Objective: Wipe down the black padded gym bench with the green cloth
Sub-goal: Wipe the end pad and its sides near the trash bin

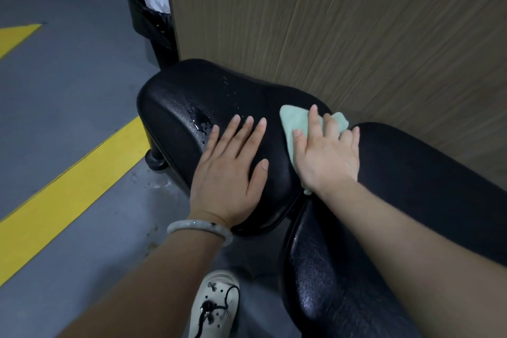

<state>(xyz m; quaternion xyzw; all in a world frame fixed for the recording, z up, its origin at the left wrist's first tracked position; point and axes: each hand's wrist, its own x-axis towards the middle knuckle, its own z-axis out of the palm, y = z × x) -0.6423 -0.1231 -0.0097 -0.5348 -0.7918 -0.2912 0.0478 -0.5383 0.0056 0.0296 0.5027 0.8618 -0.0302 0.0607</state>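
Head view: The black padded bench (pixel 192 96) stands against a wood-grain wall panel (pixel 356 22). The left hand (pixel 230 173) lies flat on the seat pad, fingers straight and slightly spread, holding nothing. The right hand (pixel 326 153) presses the green cloth (pixel 296 121) onto the pad just beside the left hand, fingers extended over it. Liquid droplets (pixel 201 121) sit on the pad near the left fingertips. A pale bangle (pixel 197 228) encircles the left wrist. A black bin (pixel 148 14) stands beyond the bench on the grey floor (pixel 68 90).
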